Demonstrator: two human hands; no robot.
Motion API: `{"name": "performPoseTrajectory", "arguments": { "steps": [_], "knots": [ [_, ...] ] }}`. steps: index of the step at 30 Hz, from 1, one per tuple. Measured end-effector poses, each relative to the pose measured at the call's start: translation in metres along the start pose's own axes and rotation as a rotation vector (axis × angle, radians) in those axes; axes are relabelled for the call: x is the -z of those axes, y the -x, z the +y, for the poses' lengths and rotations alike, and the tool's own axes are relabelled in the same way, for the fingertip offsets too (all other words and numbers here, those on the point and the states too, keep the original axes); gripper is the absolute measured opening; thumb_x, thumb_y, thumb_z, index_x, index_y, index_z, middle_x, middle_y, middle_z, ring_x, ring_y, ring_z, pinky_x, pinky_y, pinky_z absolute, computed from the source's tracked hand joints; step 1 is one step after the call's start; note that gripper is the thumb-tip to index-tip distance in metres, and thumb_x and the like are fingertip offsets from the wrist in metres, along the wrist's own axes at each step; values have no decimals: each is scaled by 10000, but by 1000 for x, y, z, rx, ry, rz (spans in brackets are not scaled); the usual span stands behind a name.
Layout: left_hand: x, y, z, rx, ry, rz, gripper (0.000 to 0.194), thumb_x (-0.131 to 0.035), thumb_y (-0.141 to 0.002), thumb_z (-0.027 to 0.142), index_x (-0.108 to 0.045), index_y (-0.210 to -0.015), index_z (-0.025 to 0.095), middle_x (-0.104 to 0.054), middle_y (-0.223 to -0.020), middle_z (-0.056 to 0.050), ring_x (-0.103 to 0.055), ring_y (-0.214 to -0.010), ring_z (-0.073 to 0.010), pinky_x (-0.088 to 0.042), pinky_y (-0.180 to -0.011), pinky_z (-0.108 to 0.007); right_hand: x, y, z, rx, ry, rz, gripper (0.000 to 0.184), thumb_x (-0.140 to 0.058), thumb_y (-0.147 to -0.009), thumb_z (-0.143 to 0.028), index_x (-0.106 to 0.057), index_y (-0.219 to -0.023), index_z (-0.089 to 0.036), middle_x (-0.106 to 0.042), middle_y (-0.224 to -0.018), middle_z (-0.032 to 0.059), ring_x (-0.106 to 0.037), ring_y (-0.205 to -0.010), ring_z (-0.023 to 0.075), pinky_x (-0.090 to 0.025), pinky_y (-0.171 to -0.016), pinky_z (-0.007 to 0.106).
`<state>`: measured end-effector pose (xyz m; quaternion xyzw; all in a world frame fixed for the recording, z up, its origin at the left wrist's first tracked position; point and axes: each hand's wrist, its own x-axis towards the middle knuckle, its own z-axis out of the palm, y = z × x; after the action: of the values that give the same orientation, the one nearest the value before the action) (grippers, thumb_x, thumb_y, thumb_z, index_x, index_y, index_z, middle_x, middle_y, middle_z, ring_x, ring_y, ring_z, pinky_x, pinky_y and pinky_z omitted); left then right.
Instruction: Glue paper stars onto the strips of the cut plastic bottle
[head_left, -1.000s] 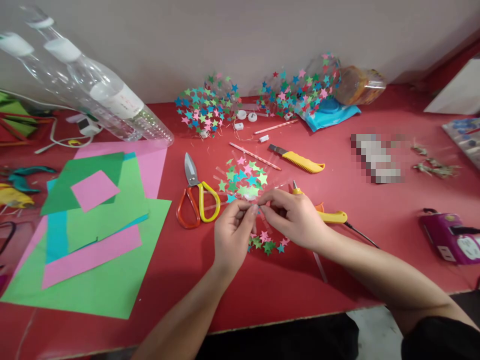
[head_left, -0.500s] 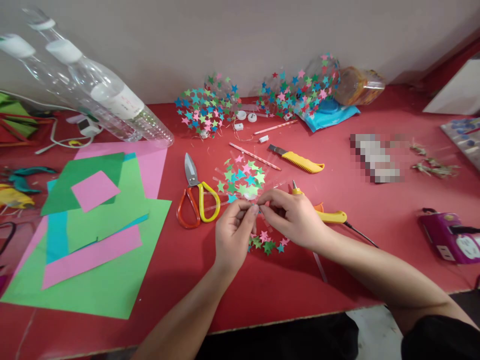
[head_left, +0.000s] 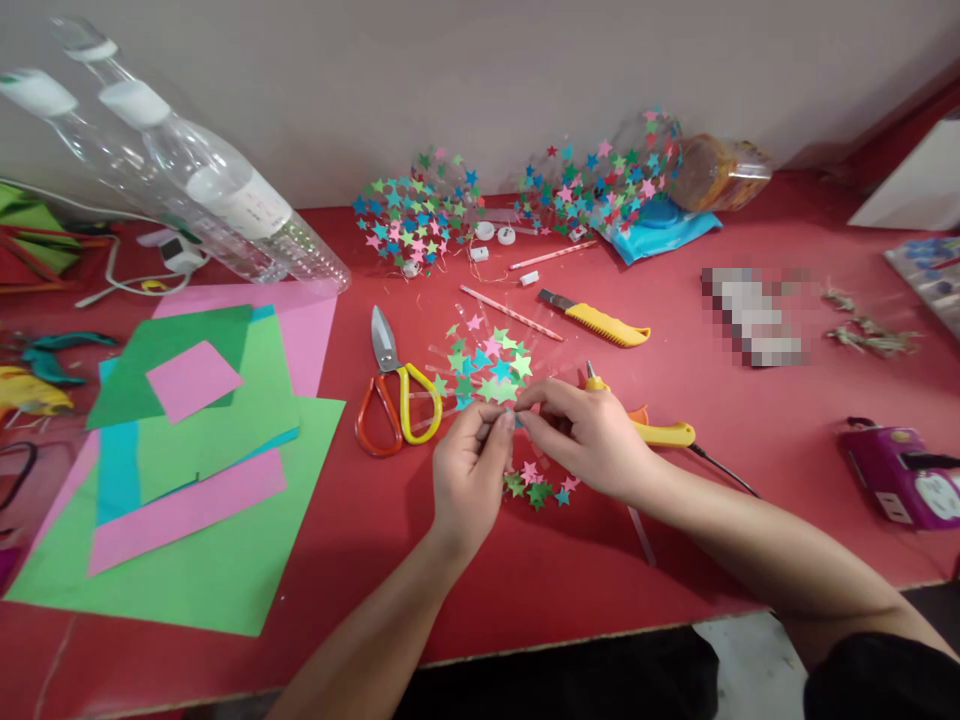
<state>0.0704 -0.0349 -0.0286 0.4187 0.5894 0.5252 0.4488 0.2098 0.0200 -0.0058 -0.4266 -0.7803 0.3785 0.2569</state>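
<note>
My left hand [head_left: 471, 470] is closed in a pinch, thumb against the bent fingers. The closed fingertips of my right hand [head_left: 592, 430] meet it. A sliver of a small blue paper piece [head_left: 518, 420] shows between the fingertips; its shape is hidden. Just beyond my hands lies a fan of clear plastic strips [head_left: 442, 345] covered with green, blue and pink paper stars [head_left: 501, 388]. Partly under my right hand are loose paper stars [head_left: 538, 494]. Beside that hand rests a yellow glue gun [head_left: 667, 434], partly hidden. Scissors [head_left: 385, 345] with red and yellow handles lie left of the fan.
Coloured paper sheets [head_left: 300, 470] overlap at left, below clear plastic bottles [head_left: 247, 200]. A yellow utility knife [head_left: 607, 325] and striped paper straws [head_left: 510, 312] lie beyond the fan. Star-covered clear balls [head_left: 409, 220] stand along the wall. A purple power socket [head_left: 892, 470] sits at right.
The star-covered strips have shifted slightly and turned under my hands. Both hands keep their pinch in nearly the same place.
</note>
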Motion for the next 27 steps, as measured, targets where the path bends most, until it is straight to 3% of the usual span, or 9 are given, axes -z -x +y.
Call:
{"name": "performPoseTrajectory", "arguments": {
  "steps": [17,27],
  "knots": [
    [3,4,-4,-48,-85,-25,167,-524,-908,343,-600,-862,201,-495,-553,49,-436,-454,-77,-364,-441,-186,1,-1,-3,-14,-15,-9,110,-508,-878,-279,-566,-861,-186,-503,-543,-79,-407,-444,37,-330,-488,178],
    [7,4,-4,-188,-210,-44,146,-513,-909,258,-627,-928,170,-610,-653,8,-572,-542,-99,-472,-530,-201,1,-1,-1,-21,-124,-49,65,-523,-846,-230,-505,-796,-192,-440,-514,-103,-366,-433,29,-302,-463,168]
  ]
}}
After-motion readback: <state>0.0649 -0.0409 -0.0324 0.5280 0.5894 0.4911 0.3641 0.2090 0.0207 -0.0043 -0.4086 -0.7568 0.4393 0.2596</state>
